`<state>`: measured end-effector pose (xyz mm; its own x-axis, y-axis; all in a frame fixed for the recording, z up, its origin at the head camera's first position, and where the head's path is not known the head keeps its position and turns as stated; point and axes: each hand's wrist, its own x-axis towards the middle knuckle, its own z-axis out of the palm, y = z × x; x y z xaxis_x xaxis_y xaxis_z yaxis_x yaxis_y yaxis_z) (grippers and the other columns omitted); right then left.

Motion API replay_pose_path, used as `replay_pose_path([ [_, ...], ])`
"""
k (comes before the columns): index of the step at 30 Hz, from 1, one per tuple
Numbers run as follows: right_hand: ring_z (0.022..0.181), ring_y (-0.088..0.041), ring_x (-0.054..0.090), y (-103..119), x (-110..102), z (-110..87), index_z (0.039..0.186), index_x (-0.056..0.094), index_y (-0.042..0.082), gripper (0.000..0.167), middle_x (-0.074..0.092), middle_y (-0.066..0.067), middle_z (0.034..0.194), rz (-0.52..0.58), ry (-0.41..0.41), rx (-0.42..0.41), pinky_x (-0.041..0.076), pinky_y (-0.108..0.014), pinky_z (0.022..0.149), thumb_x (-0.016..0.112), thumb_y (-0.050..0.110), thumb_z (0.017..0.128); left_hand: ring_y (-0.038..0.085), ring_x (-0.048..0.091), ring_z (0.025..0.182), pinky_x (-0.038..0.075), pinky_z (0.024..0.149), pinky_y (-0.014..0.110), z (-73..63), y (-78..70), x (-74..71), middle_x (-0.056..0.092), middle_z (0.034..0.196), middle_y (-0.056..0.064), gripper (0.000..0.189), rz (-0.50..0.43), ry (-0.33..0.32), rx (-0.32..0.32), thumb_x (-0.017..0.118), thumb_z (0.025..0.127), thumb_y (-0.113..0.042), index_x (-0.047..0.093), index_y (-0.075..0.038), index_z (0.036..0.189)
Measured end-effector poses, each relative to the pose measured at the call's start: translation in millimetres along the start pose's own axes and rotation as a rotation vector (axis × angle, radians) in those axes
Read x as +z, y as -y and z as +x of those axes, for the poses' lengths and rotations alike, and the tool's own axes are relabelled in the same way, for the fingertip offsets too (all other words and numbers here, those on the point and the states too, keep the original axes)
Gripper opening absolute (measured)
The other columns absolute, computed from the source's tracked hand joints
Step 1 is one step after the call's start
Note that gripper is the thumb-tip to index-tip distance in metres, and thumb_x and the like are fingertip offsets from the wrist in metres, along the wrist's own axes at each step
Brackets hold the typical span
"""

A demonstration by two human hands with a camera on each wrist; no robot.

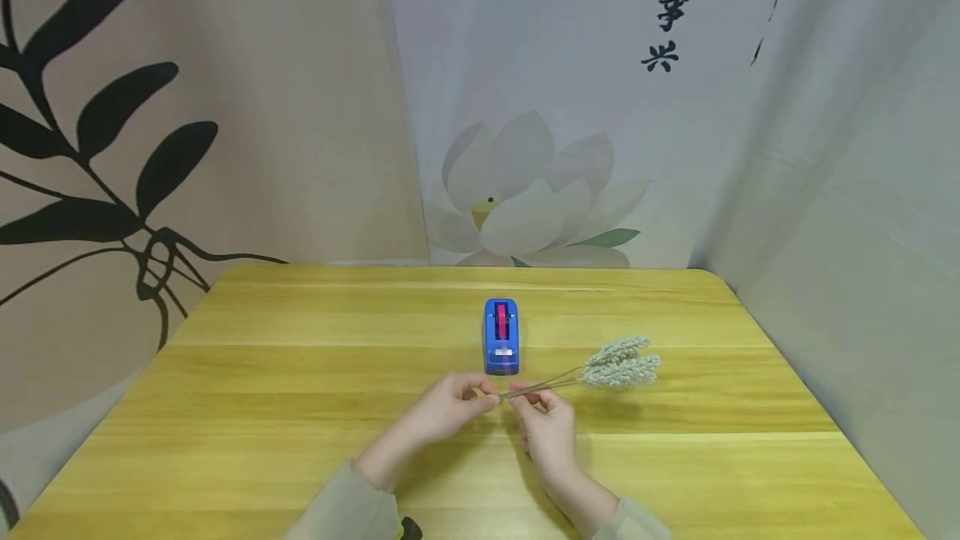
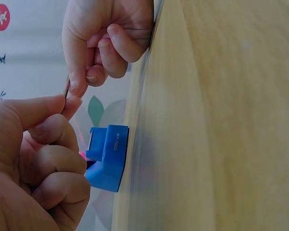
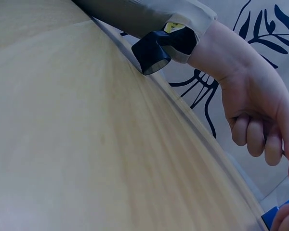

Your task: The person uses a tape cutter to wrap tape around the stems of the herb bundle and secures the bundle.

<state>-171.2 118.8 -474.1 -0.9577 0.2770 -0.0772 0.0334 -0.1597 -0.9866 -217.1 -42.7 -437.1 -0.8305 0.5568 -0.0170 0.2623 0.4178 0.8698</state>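
Note:
A small bunch of dried flowers with pale grey-green, fluffy heads [image 1: 622,362] lies across in front of me, heads to the right, thin stems [image 1: 558,380] to the left. My left hand [image 1: 446,408] pinches the stem ends between thumb and index finger; its other fingers are curled in the left wrist view. Close beside it, my right hand [image 1: 549,432] pinches the same stems a little nearer the heads. Just beyond both hands stands a blue tape dispenser [image 1: 501,363] with a pink core. The right wrist view shows its blue corner [image 3: 269,217] only.
The wooden table [image 1: 300,432] reaches back to a hanging cloth [image 1: 562,40] printed with a lotus and dark characters. More cloth [image 1: 840,190] hangs along the right side. A black wrist camera [image 3: 151,52] sits at my left cuff.

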Motion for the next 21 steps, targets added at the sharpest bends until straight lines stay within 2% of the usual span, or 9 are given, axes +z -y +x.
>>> replay_pose_path([
  [6, 0.043, -0.004, 0.036, -1.7, -1.0, 1.8, 0.108, 0.063, -0.007, 0.022, 0.051, 0.000, 0.071, -0.003, -0.003, 0.011, 0.030, -0.016, 0.038, 0.062, 0.003, 0.090, 0.010, 0.039, 0.052, 0.033, 0.046, 0.022, -0.4, -2.9, -1.9, 0.047, 0.062, -0.005, 0.021, 0.006, -0.001, -0.015, 0.061, 0.095, -0.025, 0.067, -0.006, 0.093],
  [13, 0.044, -0.005, 0.036, -1.6, -4.4, 2.6, 0.111, 0.064, -0.010, 0.025, 0.046, 0.001, 0.061, -0.060, 0.075, 0.008, 0.034, -0.017, 0.040, 0.059, 0.006, 0.093, 0.010, 0.037, 0.051, 0.031, 0.045, 0.022, -1.5, -3.2, -4.1, 0.044, 0.061, -0.005, 0.022, 0.005, -0.002, -0.011, 0.061, 0.095, -0.026, 0.067, -0.005, 0.093],
  [21, 0.050, -0.005, 0.040, 0.6, -5.0, 0.5, 0.103, 0.063, -0.012, 0.021, 0.053, -0.001, 0.071, 0.030, 0.133, 0.047, 0.037, -0.017, 0.046, 0.063, 0.003, 0.088, 0.010, 0.038, 0.052, 0.031, 0.045, 0.022, -2.6, -1.9, -5.2, 0.045, 0.062, -0.005, 0.022, 0.018, -0.008, -0.015, 0.061, 0.095, -0.027, 0.068, -0.006, 0.093],
])
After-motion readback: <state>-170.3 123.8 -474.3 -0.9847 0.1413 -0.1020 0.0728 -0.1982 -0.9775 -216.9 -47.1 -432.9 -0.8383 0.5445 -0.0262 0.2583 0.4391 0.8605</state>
